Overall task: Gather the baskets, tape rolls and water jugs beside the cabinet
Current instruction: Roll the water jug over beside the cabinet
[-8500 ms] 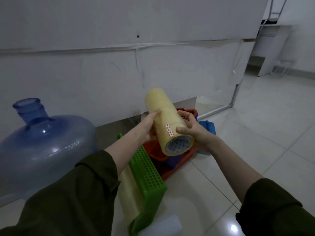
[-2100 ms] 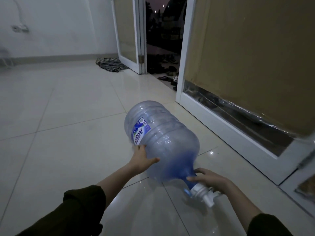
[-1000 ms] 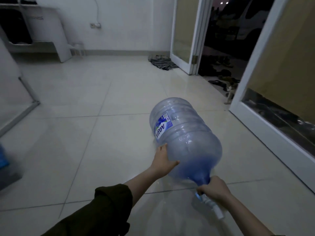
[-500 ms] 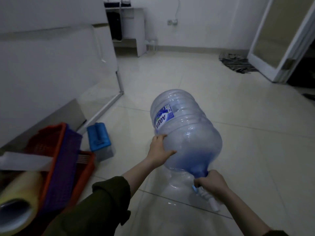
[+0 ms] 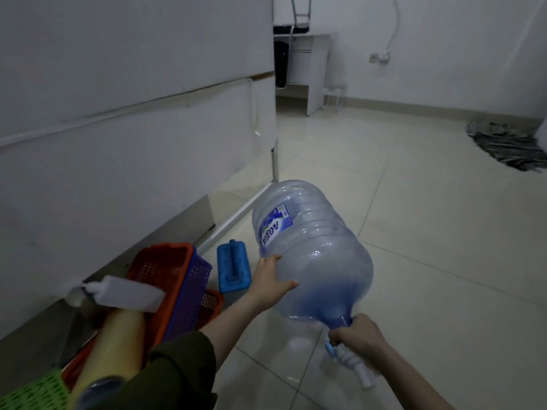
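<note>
One cabinet (image 5: 118, 128), a big white thing filling 9 to 11 o'clock. One water jug (image 5: 310, 255), clear blue, pretty much dead centre. It's lying on its side in both hands, base pointing to 11 o'clock and neck to 5, close to the cabinet's foot and just right of the basket pile.

Baskets, I count four, all bunched at 8 o'clock against the cabinet:
- orange basket (image 5: 165, 267)
- purple basket (image 5: 192, 291) tucked against it
- second orange basket (image 5: 211, 303) underneath
- green basket (image 5: 35, 392) at 7 o'clock

One long yellowish tape roll (image 5: 109, 350) leans in the pile.

Two hands. The left hand (image 5: 270, 281) has its fingers spread flat on the jug's shoulder, propping it. The right hand (image 5: 359, 335) has its fingers wrapped tight round the neck.

Other stuff: a small white table (image 5: 307, 63) at 12 o'clock and a striped mat (image 5: 509, 146) at 2, both well apart from the jug. A white block (image 5: 127, 294) lies across the orange basket's rim. A blue plastic block (image 5: 232, 269) sits on the floor (image 5: 414, 202) between the baskets and the jug, right in the gap.

The green basket is cut off by the corner. A dark sleeve (image 5: 177, 371) covers the tape roll's near end. The jug's neck is hidden in the grip, and I can't make out what the white piece (image 5: 359, 371) poking out below it is.
</note>
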